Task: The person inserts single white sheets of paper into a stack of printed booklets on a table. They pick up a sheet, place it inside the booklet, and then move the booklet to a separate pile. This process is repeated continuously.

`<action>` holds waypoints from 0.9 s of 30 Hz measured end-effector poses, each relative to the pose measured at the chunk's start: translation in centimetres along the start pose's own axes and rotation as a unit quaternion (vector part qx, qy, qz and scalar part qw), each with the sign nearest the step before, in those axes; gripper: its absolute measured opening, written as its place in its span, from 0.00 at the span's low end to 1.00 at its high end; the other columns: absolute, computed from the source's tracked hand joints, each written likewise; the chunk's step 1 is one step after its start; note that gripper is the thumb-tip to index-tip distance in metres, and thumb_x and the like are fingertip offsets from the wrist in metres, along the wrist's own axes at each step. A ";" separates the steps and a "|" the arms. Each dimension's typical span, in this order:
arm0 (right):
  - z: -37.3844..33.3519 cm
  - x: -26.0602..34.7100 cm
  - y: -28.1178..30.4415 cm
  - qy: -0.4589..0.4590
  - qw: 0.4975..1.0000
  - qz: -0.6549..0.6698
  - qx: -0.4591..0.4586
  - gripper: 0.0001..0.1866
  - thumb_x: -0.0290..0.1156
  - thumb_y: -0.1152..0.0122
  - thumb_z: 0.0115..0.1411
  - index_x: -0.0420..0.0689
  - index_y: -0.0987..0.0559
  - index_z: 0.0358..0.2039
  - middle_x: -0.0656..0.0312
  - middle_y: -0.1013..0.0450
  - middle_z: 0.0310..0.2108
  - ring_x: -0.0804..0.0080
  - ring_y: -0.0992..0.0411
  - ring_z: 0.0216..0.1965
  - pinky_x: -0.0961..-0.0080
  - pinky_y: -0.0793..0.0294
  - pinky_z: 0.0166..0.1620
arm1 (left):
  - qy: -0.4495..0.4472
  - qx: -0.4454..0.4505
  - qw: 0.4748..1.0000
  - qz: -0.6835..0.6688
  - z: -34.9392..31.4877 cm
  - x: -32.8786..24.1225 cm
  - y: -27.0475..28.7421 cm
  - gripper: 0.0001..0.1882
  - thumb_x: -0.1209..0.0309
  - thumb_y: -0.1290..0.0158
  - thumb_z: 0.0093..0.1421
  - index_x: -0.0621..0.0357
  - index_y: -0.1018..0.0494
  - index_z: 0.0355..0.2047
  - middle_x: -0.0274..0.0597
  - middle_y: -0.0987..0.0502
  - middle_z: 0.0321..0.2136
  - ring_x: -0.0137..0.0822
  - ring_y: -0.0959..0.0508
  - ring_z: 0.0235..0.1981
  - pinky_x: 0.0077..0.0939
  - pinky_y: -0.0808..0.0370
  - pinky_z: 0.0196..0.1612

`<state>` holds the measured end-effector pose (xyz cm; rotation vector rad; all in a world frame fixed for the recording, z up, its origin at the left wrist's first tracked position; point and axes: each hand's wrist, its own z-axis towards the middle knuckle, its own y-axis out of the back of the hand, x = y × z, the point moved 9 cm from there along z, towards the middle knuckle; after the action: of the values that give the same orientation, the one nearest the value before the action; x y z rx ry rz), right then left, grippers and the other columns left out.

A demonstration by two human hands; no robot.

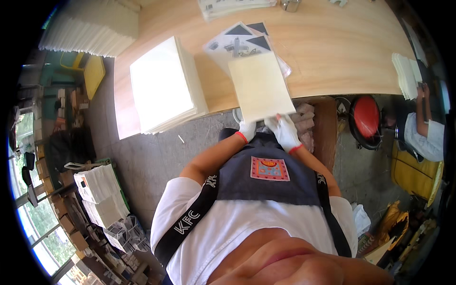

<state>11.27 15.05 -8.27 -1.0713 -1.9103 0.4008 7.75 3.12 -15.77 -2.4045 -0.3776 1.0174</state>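
A cream rectangular sheet or thin board [262, 88] reaches over the front edge of the table towards me. My right hand [284, 133], in a white glove with a red cuff, pinches its near right corner, thumb on top. My left hand [247, 128], gloved the same way, is at the near left corner, with its fingers partly hidden beneath the sheet. Under the far end lie printed sheets [232, 43] with dark triangles and grey drawings. To the left stands a tall stack of white sheets [159, 80].
The wooden table [327, 57] also bears a big paper pile [95, 28] at far left, more printed sheets [232, 5] and a metal cup [290, 4] at the back. A red-seated stool [366, 116] is below the table. At right, another person's arm [422, 107] is near white papers [403, 76].
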 end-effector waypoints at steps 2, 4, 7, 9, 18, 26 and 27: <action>4.0 -1.5 -1.1 -0.016 0.994 0.112 0.001 0.15 0.31 0.58 0.63 0.40 0.38 0.49 0.51 0.40 0.49 0.59 0.37 0.51 0.59 0.33 0.53 | 0.020 0.081 0.996 -0.040 1.2 1.2 0.6 0.09 0.76 0.60 0.58 0.58 0.33 0.37 0.39 0.27 0.33 0.31 0.27 0.28 0.26 0.26 0.31; 6.1 -1.7 -2.0 -0.038 0.969 0.236 0.061 0.17 0.34 0.61 0.64 0.39 0.39 0.51 0.49 0.40 0.50 0.56 0.38 0.52 0.59 0.35 0.55 | 0.030 0.030 0.999 -0.010 1.0 0.5 0.6 0.10 0.75 0.59 0.58 0.60 0.33 0.39 0.39 0.28 0.33 0.32 0.26 0.27 0.25 0.26 0.31; 4.0 -3.6 -1.7 -0.148 0.975 0.134 0.099 0.19 0.35 0.64 0.65 0.39 0.40 0.52 0.48 0.34 0.46 0.57 0.32 0.46 0.60 0.31 0.50 | 0.064 -0.041 0.997 0.000 -1.0 -1.3 0.5 0.12 0.72 0.57 0.58 0.60 0.34 0.42 0.40 0.27 0.34 0.35 0.24 0.32 0.28 0.24 0.33; 1.1 -3.2 -3.1 -0.178 0.969 -0.096 0.139 0.17 0.36 0.63 0.64 0.40 0.33 0.47 0.54 0.26 0.30 0.68 0.26 0.25 0.75 0.24 0.27 | 0.100 0.002 0.995 -0.008 -1.3 -0.7 2.5 0.15 0.66 0.54 0.59 0.60 0.35 0.44 0.41 0.26 0.32 0.37 0.24 0.32 0.33 0.25 0.33; 2.9 -4.0 -12.5 0.250 0.424 -0.838 0.237 0.09 0.37 0.52 0.55 0.49 0.31 0.34 0.56 0.26 0.24 0.58 0.27 0.28 0.60 0.31 0.29 | -0.011 -0.062 0.980 0.191 -3.3 -7.8 5.1 0.12 0.67 0.54 0.59 0.64 0.31 0.38 0.43 0.24 0.31 0.34 0.23 0.31 0.25 0.25 0.32; 4.1 11.1 1.0 0.118 0.975 -0.187 -0.001 0.02 0.21 0.52 0.56 0.43 0.32 0.29 0.62 0.30 0.21 0.78 0.33 0.17 0.82 0.32 0.20 | -0.075 -0.114 0.935 0.326 -3.7 -8.6 9.3 0.16 0.65 0.50 0.55 0.68 0.27 0.35 0.43 0.23 0.27 0.28 0.24 0.27 0.20 0.28 0.31; 3.7 15.7 5.7 0.229 0.920 -0.303 -0.097 0.02 0.23 0.52 0.57 0.44 0.33 0.28 0.63 0.30 0.21 0.80 0.35 0.17 0.82 0.33 0.19 | -0.066 -0.114 0.934 0.333 -3.9 -8.7 8.8 0.16 0.65 0.50 0.56 0.68 0.28 0.35 0.44 0.24 0.28 0.30 0.24 0.27 0.22 0.26 0.31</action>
<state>7.49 31.46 -5.44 -0.5680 -1.7534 -0.3700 5.17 -9.31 -13.00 -2.7488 0.3335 1.4909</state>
